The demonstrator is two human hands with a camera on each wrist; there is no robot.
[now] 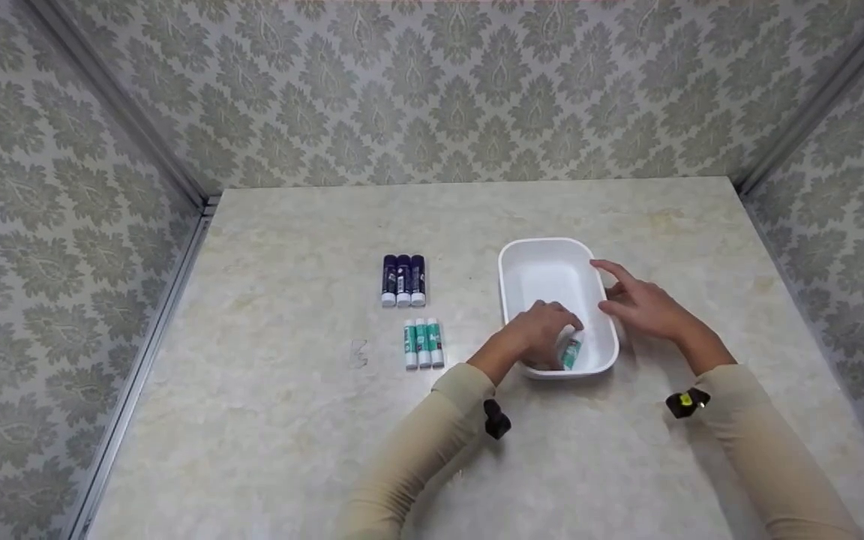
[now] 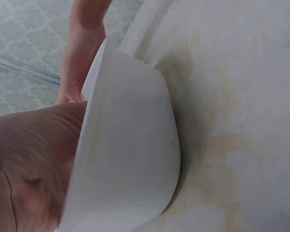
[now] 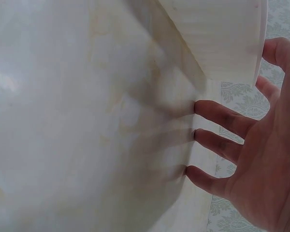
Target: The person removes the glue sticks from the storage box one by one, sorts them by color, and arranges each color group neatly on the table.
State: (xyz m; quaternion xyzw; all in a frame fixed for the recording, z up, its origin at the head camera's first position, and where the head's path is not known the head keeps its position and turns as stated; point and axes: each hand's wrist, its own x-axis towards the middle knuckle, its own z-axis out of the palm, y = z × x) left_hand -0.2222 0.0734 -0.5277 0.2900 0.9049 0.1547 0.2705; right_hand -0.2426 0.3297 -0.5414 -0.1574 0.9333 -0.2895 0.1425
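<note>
Patterned walls close in a pale marbled worktop (image 1: 289, 420). On it stands a white tub (image 1: 552, 259). Left hand (image 1: 541, 334) reaches down inside the tub's near end, fingers curled about a green glue stick (image 1: 571, 351) lying on the tub floor. Right hand (image 1: 642, 304) rests against the tub's right outer wall with fingers spread and straight, holding nothing. Left of the tub, well apart, lie three purple sticks (image 1: 403, 280) side by side, and just nearer, three green sticks (image 1: 423, 343) in a row.
</note>
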